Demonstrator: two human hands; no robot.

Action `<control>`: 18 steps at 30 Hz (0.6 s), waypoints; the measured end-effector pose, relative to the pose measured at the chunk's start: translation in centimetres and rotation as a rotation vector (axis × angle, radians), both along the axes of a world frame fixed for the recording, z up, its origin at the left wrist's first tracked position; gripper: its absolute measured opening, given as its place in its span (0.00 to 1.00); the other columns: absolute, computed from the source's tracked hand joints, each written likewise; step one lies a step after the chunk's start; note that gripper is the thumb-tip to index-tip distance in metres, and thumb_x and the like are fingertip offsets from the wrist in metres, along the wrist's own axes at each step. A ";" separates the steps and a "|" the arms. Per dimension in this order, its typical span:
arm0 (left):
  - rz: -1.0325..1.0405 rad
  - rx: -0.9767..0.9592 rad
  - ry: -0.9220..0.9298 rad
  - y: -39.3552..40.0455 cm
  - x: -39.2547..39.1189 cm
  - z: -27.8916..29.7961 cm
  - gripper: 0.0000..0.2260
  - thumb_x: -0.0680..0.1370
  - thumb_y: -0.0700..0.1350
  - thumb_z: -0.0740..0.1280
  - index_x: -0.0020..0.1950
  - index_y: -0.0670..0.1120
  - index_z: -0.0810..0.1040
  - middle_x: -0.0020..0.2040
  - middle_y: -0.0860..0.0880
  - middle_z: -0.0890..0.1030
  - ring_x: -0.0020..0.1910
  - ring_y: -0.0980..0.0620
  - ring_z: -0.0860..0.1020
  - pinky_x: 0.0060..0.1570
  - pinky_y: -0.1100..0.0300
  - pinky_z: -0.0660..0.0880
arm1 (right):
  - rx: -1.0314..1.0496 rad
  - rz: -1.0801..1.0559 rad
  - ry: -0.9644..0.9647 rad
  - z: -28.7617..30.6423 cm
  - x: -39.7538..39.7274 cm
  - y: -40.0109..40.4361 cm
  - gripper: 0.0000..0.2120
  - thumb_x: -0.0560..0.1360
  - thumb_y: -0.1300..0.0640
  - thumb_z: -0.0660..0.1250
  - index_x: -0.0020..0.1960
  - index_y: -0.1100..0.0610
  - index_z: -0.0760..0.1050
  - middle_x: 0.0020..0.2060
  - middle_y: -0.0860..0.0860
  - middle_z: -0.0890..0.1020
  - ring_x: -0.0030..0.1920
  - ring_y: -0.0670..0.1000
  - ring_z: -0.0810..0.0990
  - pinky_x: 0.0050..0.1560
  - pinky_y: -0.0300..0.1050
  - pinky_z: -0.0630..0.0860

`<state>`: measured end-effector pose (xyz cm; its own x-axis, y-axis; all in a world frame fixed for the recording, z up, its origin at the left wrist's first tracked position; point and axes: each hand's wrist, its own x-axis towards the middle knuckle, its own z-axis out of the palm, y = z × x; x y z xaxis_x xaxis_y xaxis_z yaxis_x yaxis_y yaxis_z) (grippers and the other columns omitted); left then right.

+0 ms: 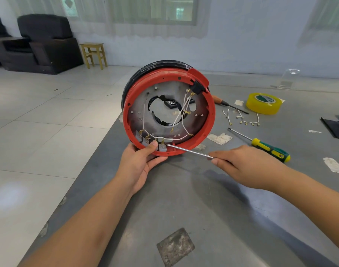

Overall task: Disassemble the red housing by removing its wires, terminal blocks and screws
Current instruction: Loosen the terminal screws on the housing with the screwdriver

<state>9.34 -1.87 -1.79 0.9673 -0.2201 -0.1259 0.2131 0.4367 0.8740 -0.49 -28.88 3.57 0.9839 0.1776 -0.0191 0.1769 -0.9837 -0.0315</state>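
Observation:
The round red housing [211, 116] stands tilted on its edge on the grey table, its open side facing me. White wires [181, 114] with brass lugs cross its grey metal plate. Grey terminal blocks [162, 147] sit along the bottom rim. My left hand [139, 162] grips the lower rim, thumb beside the blocks. My right hand [247, 166] holds a screwdriver; its steel shaft [188, 151] runs left, tip at the rightmost terminal block. The handle is hidden in my hand.
On the table to the right lie several removed white wires [242, 119], a green-yellow screwdriver [269, 149], a wooden-handled tool [222, 102], a yellow tape roll [263, 104] and dark sheets [334, 128]. The table's left edge drops to a tiled floor.

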 end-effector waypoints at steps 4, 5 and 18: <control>0.005 -0.009 0.009 0.0 0.0 0.0 0.12 0.82 0.34 0.69 0.65 0.42 0.76 0.56 0.40 0.87 0.55 0.40 0.87 0.47 0.49 0.86 | -0.025 0.013 -0.014 1.1 0.2 -0.2 0.29 0.77 0.29 0.39 0.69 0.35 0.69 0.35 0.39 0.76 0.37 0.42 0.76 0.43 0.51 0.82; 0.002 -0.012 0.012 -0.1 0.0 0.0 0.13 0.82 0.34 0.68 0.66 0.41 0.75 0.56 0.40 0.87 0.55 0.39 0.87 0.47 0.49 0.86 | -0.035 0.021 -0.016 1.2 0.3 -0.2 0.29 0.77 0.30 0.40 0.68 0.35 0.69 0.37 0.40 0.78 0.38 0.43 0.77 0.43 0.51 0.82; 0.001 -0.053 0.030 0.1 0.2 -0.2 0.14 0.82 0.34 0.67 0.67 0.41 0.74 0.56 0.38 0.87 0.55 0.38 0.87 0.46 0.50 0.86 | -0.015 -0.008 0.020 0.1 0.3 0.3 0.21 0.82 0.34 0.45 0.68 0.35 0.68 0.36 0.42 0.78 0.38 0.45 0.79 0.41 0.51 0.82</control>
<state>9.56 -1.75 -1.97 0.9635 -0.2258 -0.1435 0.2386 0.4823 0.8429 -0.14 -28.55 3.69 0.9847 0.1690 -0.0414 0.1683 -0.9855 -0.0201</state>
